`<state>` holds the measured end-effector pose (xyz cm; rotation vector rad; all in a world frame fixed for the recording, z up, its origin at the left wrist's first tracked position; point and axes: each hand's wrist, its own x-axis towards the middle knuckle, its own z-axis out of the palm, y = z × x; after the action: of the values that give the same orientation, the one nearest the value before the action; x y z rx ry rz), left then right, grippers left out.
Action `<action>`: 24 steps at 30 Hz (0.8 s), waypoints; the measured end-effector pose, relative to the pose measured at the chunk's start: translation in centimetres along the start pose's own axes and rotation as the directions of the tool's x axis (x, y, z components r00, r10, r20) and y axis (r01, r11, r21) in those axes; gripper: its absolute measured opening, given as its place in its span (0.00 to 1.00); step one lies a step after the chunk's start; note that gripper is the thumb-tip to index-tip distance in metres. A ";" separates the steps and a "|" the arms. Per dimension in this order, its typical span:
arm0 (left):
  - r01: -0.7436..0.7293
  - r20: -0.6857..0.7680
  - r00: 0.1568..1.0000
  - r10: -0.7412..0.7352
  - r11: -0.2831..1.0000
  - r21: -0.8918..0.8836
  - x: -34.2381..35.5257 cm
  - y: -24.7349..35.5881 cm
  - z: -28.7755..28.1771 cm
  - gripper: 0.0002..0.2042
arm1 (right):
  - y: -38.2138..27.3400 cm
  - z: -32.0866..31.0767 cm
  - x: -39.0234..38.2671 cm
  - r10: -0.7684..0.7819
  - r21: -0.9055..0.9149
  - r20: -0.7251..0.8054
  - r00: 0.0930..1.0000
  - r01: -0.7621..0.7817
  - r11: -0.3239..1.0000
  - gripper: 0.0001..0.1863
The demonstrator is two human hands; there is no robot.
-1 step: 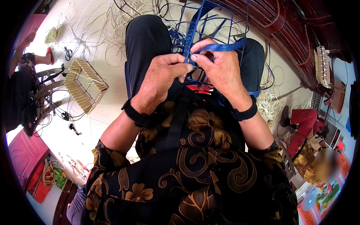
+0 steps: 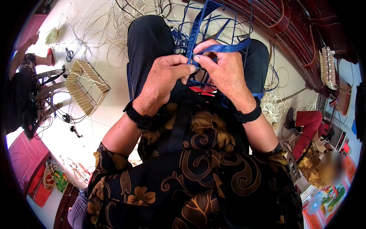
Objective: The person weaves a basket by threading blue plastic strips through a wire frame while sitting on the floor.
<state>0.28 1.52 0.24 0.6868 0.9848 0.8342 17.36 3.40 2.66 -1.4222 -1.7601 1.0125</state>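
Note:
Between my knees stands a wire frame (image 2: 235,15), with a vertical bar (image 2: 194,37) wrapped in blue strip. My left hand (image 2: 166,76) is closed, thumb and forefinger pinching that bar low down. Just right of it my right hand (image 2: 224,74) pinches a flat blue strip (image 2: 228,47) against the same bar, which loops off to the right over my knee. The exact point between the fingertips is partly hidden. A tangle of blue strip (image 2: 179,38) lies behind the frame.
At left are a cream-wrapped frame (image 2: 80,84), scissors (image 2: 69,55), cream cord (image 2: 106,38) and a person's leg (image 2: 47,57). Dark wooden furniture (image 2: 282,26) lines the upper right. A person in red trousers (image 2: 305,126) sits at right; a purple-clad person (image 2: 76,210) is at lower left.

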 end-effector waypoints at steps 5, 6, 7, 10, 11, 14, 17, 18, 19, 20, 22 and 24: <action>0.004 0.004 1.000 -0.004 1.000 0.005 0.1 -0.1 0.0 0.03 | 0.2 -0.3 0.2 0.050 0.075 0.028 0.998 -0.052 0.996 0.06; 0.005 -0.003 1.000 -0.005 1.000 0.011 0.1 -0.1 0.0 0.04 | 0.2 -0.3 0.2 0.071 0.095 0.034 0.997 -0.073 0.993 0.05; 0.007 -0.010 1.000 -0.006 1.000 0.017 0.1 -0.1 0.0 0.04 | 0.2 -0.3 0.2 0.091 0.115 0.039 0.995 -0.095 0.989 0.06; 0.001 -0.011 1.000 -0.001 1.000 0.020 0.1 -0.3 0.0 0.05 | 1.4 -0.7 0.5 0.228 0.074 0.106 0.968 -0.237 0.969 0.09; 0.002 -0.018 1.000 -0.001 1.000 0.021 0.1 -0.3 0.0 0.06 | 1.5 -0.7 0.7 0.260 0.124 0.115 0.959 -0.273 0.954 0.10; 0.004 -0.026 1.000 -0.003 1.000 0.025 0.2 -0.3 0.2 0.06 | 2.8 -0.4 1.1 0.267 0.221 0.116 0.957 -0.287 0.932 0.13; 0.009 -0.024 1.000 -0.008 1.000 0.028 0.4 -0.2 0.2 0.06 | 2.6 -0.2 1.2 0.328 0.285 0.123 0.937 -0.350 0.893 0.13; 0.009 -0.022 1.000 -0.008 1.000 0.027 0.4 -0.2 0.2 0.06 | 2.3 -0.3 1.2 0.348 0.318 0.132 0.928 -0.373 0.872 0.13; 0.009 -0.020 1.000 -0.009 1.000 0.027 0.4 -0.2 0.2 0.06 | 2.0 -0.3 1.2 0.368 0.350 0.143 0.919 -0.395 0.850 0.13; 0.007 -0.021 1.000 -0.006 1.000 0.023 0.3 -0.1 0.1 0.06 | 1.7 -0.3 1.3 0.388 0.381 0.154 0.909 -0.417 0.825 0.13; 0.002 -0.016 1.000 -0.002 1.000 0.019 0.3 0.2 0.3 0.07 | 1.7 -0.4 1.5 0.394 0.359 0.156 0.906 -0.423 0.832 0.13; 0.003 -0.010 1.000 -0.002 0.999 0.043 0.3 0.2 0.3 0.07 | 1.6 -0.5 1.6 0.400 0.336 0.151 0.904 -0.428 0.839 0.13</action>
<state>0.57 1.87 0.37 0.7185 1.0150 0.8169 18.18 5.18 1.56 -1.5657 -1.2387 1.5479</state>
